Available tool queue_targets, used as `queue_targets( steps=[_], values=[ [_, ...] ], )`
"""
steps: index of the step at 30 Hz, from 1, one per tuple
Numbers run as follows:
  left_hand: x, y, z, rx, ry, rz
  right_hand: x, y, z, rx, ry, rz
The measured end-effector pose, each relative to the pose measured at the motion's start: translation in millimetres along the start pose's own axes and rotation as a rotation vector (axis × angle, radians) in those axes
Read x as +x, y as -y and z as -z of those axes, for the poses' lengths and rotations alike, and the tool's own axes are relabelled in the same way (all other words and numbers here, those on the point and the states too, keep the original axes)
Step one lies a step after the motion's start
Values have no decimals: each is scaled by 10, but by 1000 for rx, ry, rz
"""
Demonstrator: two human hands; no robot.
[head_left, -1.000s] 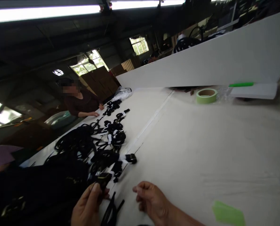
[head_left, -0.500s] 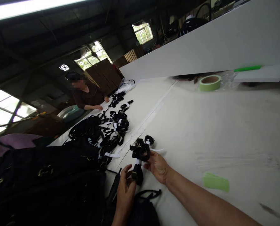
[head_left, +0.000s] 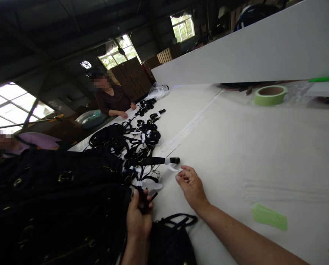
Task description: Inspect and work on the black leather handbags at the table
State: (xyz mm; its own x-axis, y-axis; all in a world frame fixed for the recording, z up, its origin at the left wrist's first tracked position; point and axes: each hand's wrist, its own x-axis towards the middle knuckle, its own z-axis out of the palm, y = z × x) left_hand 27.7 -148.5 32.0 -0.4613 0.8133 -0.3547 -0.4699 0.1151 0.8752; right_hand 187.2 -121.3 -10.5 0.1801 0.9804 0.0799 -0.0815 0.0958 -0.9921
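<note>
My left hand [head_left: 139, 217] is wrapped round the lower end of a bundle of black straps [head_left: 144, 200], with a white band near its top. From the pile a black strap [head_left: 156, 161] sticks out to the right, with white wrapping near its buckle end. Off that wrapping hangs a thin white strip [head_left: 172, 167]. The fingertips of my right hand [head_left: 192, 186] are pinched at the strip's free end, over the pale table [head_left: 222, 147]. Other tangled black straps [head_left: 109, 138] with white bands lie beyond my hands.
Black bags [head_left: 56, 209] with brass fittings fill the left, and a black fabric piece [head_left: 172, 239] lies in front. A green tape roll [head_left: 270, 96] and green paper slips [head_left: 269, 217] are on the right. One person [head_left: 114, 97] is across the table, another [head_left: 37, 141] far left.
The strap bundle has gone from between both hands to the left, in my left hand. My right hand has come away from it, to the white strip. The view has shifted left.
</note>
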Motion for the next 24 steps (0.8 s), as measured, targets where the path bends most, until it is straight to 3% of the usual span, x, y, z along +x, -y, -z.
queue_targets(
  steps=[3,7,10,17,21,24],
  values=[
    [-7,-134,45,-164,47,152,-25,-26,-16,-43,90,17],
    [-81,-119,35,-195,138,243,-94,-25,-49,-42,253,96],
    [-129,-8,7,-79,209,208,-114,0,-49,35,288,55],
    [-216,215,-107,337,430,-23,-93,59,-40,159,268,-86],
    [-228,226,-135,310,425,-36,-84,41,-43,128,228,-77],
    [-184,225,-104,231,389,50,-105,13,-50,117,302,-47]
  ],
)
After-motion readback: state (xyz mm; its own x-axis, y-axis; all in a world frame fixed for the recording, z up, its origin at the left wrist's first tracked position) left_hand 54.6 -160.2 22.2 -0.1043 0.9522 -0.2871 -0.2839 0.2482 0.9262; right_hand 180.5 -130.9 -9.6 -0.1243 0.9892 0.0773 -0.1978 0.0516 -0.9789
